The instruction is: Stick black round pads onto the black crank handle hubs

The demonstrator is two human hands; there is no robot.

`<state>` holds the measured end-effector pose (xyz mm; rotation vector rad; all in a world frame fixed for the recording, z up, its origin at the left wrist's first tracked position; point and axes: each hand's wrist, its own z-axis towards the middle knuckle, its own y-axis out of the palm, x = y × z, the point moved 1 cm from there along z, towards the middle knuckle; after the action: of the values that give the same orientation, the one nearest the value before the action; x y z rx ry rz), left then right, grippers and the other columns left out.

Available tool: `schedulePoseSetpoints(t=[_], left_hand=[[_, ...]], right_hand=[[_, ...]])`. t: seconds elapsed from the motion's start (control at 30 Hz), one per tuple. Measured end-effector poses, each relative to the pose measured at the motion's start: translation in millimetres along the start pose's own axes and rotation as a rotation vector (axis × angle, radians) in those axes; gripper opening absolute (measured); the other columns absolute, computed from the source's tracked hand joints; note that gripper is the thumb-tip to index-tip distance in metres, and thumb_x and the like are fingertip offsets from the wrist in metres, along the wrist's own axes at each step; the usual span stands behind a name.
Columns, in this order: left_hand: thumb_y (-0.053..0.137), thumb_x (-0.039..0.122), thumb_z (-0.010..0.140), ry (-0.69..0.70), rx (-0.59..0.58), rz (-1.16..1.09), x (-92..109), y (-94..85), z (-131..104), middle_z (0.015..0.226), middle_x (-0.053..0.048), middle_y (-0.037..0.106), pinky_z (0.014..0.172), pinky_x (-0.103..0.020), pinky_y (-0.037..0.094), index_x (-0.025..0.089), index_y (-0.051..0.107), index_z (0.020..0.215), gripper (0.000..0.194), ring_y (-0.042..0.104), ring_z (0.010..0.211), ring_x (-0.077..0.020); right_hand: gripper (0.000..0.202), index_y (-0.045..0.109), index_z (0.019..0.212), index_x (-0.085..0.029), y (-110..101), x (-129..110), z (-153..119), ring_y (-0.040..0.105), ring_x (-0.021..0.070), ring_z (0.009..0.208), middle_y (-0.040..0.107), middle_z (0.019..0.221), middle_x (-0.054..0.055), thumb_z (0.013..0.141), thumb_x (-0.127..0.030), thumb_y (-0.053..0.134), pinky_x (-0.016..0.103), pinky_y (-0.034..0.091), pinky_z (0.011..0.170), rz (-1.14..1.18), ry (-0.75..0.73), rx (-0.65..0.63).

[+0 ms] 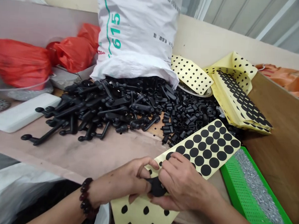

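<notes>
A black plastic part [157, 187] sits between my two hands, mostly covered by fingers. My left hand [133, 179], with a dark bead bracelet on the wrist, is closed around its left end. On its right side my right hand [182, 182] is curled in, fingers bent against the part and over the sticker sheet. That yellow sheet of round black stickers [209, 147] runs beneath both hands; its lower portion hangs toward me with small black drop-shaped marks. Beyond the hands lies a heap of black crank-shaped handles [107, 106], with many small black cylinders [186, 115] to its right.
A white woven sack [138, 34] stands behind the heap. Red plastic bags [21, 63] and a white box [25, 110] are at left. More sticker sheets [240, 93] lie at right, above a green basket [238, 183] of small metal pieces. A wooden board [280, 145] borders the right.
</notes>
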<state>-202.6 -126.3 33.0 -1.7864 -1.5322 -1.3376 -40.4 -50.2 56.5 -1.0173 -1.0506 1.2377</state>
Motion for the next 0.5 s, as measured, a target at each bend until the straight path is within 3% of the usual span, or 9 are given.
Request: schedulePoseSetpoints(t=[0.13, 0.33, 0.43, 0.5], left_hand=[[0.053, 0.023, 0.069, -0.083, -0.140, 0.159, -1, 0.6, -5, 0.051, 0.006, 0.053, 0.042, -0.017, 0.032, 0.016, 0.057, 0.078, 0.012, 0.040, 0.041, -0.0065], [0.051, 0.017, 0.059, -0.103, -0.155, 0.163, 8, 4.1, -16, 0.051, 0.005, 0.049, 0.043, -0.020, 0.024, 0.016, 0.057, 0.061, 0.006, 0.036, 0.045, -0.0078], [0.048, 0.021, 0.060, -0.171, -0.121, 0.094, 16, 9.4, -23, 0.043, 0.007, 0.036, 0.041, -0.022, 0.019, 0.017, 0.053, 0.058, 0.007, 0.028, 0.042, -0.0082], [0.048, 0.025, 0.066, -0.159, -0.094, 0.057, 19, 12.7, -28, 0.046, 0.006, 0.033, 0.042, -0.022, 0.019, 0.018, 0.050, 0.055, 0.013, 0.026, 0.044, -0.0091]], right_hand=[[0.033, 0.053, 0.068, -0.018, -3, -1, 2, 0.044, 0.0190, 0.058, 0.050, 0.062, 0.004, 0.083, -0.043, 0.037, 0.041, 0.040, 0.069, -0.003, -0.085, 0.012], [0.035, 0.054, 0.070, -0.019, -16, -10, 8, 0.048, 0.0205, 0.059, 0.054, 0.063, 0.003, 0.082, -0.048, 0.039, 0.045, 0.042, 0.077, -0.074, -0.107, -0.082], [0.020, 0.055, 0.068, -0.020, -27, -15, 13, 0.045, 0.0173, 0.051, 0.053, 0.058, 0.001, 0.083, -0.024, 0.042, 0.041, 0.043, 0.076, -0.141, -0.209, -0.017], [0.024, 0.054, 0.065, -0.021, -32, -15, 17, 0.040, 0.0159, 0.046, 0.051, 0.052, -0.001, 0.080, -0.009, 0.040, 0.038, 0.043, 0.071, -0.177, -0.257, 0.040]])
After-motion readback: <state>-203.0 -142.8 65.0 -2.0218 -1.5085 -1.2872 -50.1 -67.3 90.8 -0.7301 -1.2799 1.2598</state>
